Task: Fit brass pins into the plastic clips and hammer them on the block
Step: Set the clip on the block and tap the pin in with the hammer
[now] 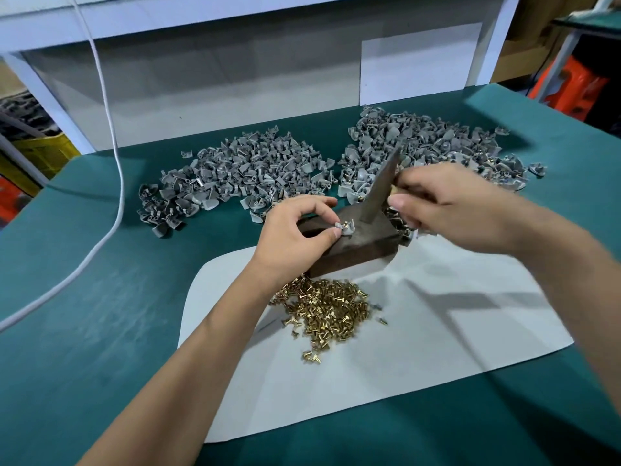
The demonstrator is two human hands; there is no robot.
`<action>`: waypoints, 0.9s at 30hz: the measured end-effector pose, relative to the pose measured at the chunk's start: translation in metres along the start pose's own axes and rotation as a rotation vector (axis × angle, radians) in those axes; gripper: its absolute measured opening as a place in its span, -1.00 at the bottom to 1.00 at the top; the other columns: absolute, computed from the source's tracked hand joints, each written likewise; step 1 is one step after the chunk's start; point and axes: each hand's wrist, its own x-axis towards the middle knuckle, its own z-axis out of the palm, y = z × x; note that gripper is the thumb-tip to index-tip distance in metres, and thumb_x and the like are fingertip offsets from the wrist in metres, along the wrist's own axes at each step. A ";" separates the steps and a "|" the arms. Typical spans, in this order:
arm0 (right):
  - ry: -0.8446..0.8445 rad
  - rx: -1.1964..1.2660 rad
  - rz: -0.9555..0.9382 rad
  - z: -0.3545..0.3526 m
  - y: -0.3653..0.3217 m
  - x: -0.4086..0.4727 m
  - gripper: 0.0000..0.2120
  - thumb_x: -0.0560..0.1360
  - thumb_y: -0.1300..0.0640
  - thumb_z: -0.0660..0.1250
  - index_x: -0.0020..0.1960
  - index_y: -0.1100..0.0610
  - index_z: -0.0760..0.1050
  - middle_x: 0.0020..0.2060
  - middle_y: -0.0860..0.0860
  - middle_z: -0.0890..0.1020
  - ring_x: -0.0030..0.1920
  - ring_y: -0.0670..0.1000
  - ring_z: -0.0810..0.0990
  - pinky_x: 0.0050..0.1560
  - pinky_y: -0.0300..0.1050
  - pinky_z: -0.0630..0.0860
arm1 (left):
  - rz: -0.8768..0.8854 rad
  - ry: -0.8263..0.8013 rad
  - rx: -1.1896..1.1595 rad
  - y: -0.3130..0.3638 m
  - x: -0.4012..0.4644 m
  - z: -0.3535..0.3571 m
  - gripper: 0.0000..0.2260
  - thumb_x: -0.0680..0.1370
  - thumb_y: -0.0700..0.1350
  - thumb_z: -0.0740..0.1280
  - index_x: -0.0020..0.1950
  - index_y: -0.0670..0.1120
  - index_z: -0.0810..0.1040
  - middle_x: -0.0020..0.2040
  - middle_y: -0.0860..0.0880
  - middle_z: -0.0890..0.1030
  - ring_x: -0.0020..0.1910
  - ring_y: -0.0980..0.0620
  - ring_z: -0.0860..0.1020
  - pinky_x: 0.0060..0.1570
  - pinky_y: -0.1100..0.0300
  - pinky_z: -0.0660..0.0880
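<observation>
Now: left hand pinches one clip on block — right hand grips hammer; two clip piles.

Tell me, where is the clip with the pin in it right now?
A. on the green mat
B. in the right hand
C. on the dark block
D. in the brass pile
C: the left hand pinches the clip on top of the block.
</observation>
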 end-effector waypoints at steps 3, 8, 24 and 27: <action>0.018 -0.131 0.036 0.014 -0.006 0.006 -0.68 0.67 0.09 0.27 -0.27 0.02 0.42 -0.40 -0.10 0.51 -0.38 -0.16 0.48 -0.38 -0.27 0.29 | -0.041 -0.016 -0.018 0.001 0.001 0.000 -0.94 0.47 -0.27 0.53 -0.15 -0.12 0.70 0.21 0.01 0.68 0.25 0.12 0.60 0.35 -0.02 0.48; 0.294 -0.140 -0.051 0.014 -0.010 0.010 -0.78 0.67 -0.04 0.19 -0.10 0.02 0.47 -0.40 -0.10 0.50 -0.42 -0.09 0.45 -0.41 -0.13 0.24 | -0.120 -0.036 -0.069 0.002 0.001 0.000 -0.94 0.50 -0.24 0.52 -0.15 -0.10 0.72 0.23 0.03 0.67 0.18 0.19 0.63 0.28 0.06 0.55; 0.095 -0.440 0.072 0.035 -0.023 0.009 -0.81 0.69 -0.06 0.14 -0.07 -0.02 0.33 -0.25 0.09 0.53 -0.22 0.22 0.49 -0.20 0.03 0.40 | -0.146 -0.032 -0.092 0.004 0.001 -0.001 -0.97 0.47 -0.27 0.54 -0.12 -0.18 0.73 0.18 -0.08 0.68 0.27 0.23 0.57 0.29 0.25 0.50; 0.242 -0.473 0.014 0.022 -0.023 0.011 -0.82 0.68 -0.08 0.14 -0.01 -0.03 0.42 -0.25 0.05 0.59 -0.26 0.20 0.50 -0.24 -0.02 0.34 | -0.162 -0.029 -0.095 0.004 0.001 -0.002 -0.96 0.47 -0.27 0.54 -0.13 -0.15 0.73 0.19 -0.05 0.68 0.25 0.25 0.58 0.30 0.25 0.49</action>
